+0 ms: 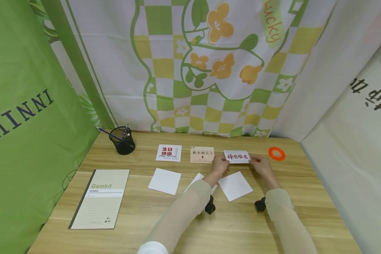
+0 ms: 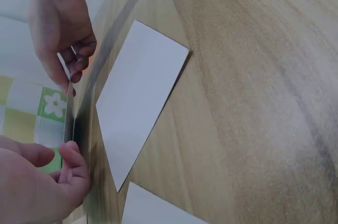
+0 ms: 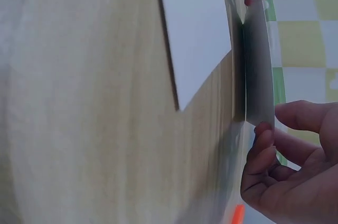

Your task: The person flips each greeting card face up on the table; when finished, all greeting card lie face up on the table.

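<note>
White and blank, a paper square (image 1: 235, 186) lies at the lettered card's (image 1: 237, 157) 6 o'clock. The left hand (image 1: 219, 165) and right hand (image 1: 261, 167) each pinch that card near its lower corners; it tilts, and whether its near edge touches the table (image 1: 235, 233) I cannot tell. Light, even pinches should stop it bowing. At 9 o'clock a beige card (image 1: 202, 156) crowds the left hand; bare wood shows toward the orange ring (image 1: 271, 154) at 3; the curtain (image 1: 206, 118) bounds 12.
</note>
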`<state>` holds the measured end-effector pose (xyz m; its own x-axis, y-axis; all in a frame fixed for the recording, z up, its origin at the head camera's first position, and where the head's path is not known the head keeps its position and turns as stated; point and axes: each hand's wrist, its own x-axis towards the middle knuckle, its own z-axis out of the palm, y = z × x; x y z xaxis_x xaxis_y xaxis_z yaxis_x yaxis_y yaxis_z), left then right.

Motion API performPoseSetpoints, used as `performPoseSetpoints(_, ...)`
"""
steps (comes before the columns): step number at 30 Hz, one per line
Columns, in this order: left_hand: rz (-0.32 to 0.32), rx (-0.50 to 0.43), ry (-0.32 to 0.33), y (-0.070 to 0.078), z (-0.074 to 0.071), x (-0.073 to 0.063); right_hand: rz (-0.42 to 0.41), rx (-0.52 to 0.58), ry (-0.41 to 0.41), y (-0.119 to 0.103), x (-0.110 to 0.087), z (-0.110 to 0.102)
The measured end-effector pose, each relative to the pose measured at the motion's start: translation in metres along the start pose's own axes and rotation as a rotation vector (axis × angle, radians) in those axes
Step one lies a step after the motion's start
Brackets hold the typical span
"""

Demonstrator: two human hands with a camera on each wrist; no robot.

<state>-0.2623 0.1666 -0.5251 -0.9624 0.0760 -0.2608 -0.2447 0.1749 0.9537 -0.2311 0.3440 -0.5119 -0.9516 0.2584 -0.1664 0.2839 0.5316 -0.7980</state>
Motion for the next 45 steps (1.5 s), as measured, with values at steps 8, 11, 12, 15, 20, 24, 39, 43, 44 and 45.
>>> performPoseSetpoints(8, -0.1, -0.012, -0.073, 0.003, 0.0, 0.004, -0.018, -0.109, 0.002, -0.001, 0.004, 0.0)
performPoseSetpoints(11, -0.131, 0.024, -0.095, 0.004, -0.001, 0.004, -0.032, -0.171, 0.001, -0.002, 0.003, 0.002)
performPoseSetpoints(12, -0.141, 0.041, -0.102, 0.005, -0.001, 0.004, -0.042, -0.193, 0.001, -0.002, 0.003, 0.002)
performPoseSetpoints(15, -0.149, 0.088, -0.116, 0.007, -0.001, 0.005, -0.075, -0.246, 0.003, -0.001, 0.004, 0.002)
performPoseSetpoints(20, -0.121, 0.143, -0.121, 0.009, -0.001, 0.006, -0.102, -0.319, -0.006, 0.0, 0.003, 0.001)
performPoseSetpoints(24, -0.1, 0.181, -0.143, 0.008, -0.002, 0.005, -0.109, -0.378, 0.0, 0.001, 0.002, 0.001)
performPoseSetpoints(39, 0.438, 0.705, -0.164, 0.006, -0.034, -0.038, -0.25, -0.491, 0.124, -0.001, -0.017, 0.007)
performPoseSetpoints(43, 0.704, 1.147, -0.05, -0.001, -0.038, -0.076, -0.243, -0.467, 0.116, -0.003, -0.024, 0.012)
performPoseSetpoints(44, 0.752, 1.225, -0.02, -0.003, -0.038, -0.087, -0.241, -0.464, 0.112, -0.005, -0.025, 0.013)
performPoseSetpoints(45, 0.805, 1.302, 0.015, -0.006, -0.037, -0.096, -0.241, -0.461, 0.112, -0.007, -0.027, 0.013)
